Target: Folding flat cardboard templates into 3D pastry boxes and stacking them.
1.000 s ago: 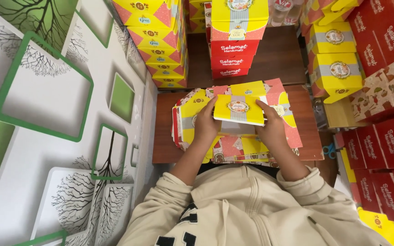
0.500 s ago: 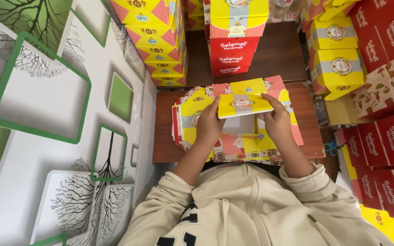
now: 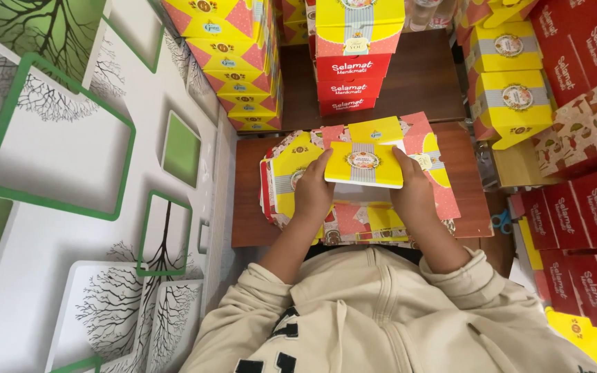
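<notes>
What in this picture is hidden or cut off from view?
- Head view: the lower part of the yellow box is behind the left hand and right hand.
- The flat cartons beneath are partly covered by the hands and box.
- The red boxes run off the right edge.
- The table front is hidden by the beige sweatshirt.

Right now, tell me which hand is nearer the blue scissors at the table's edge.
Right. The right hand grips the yellow box on the side toward the scissors; the left hand holds the box's far side.

yellow box lid with round emblem; red stacked boxes
</notes>
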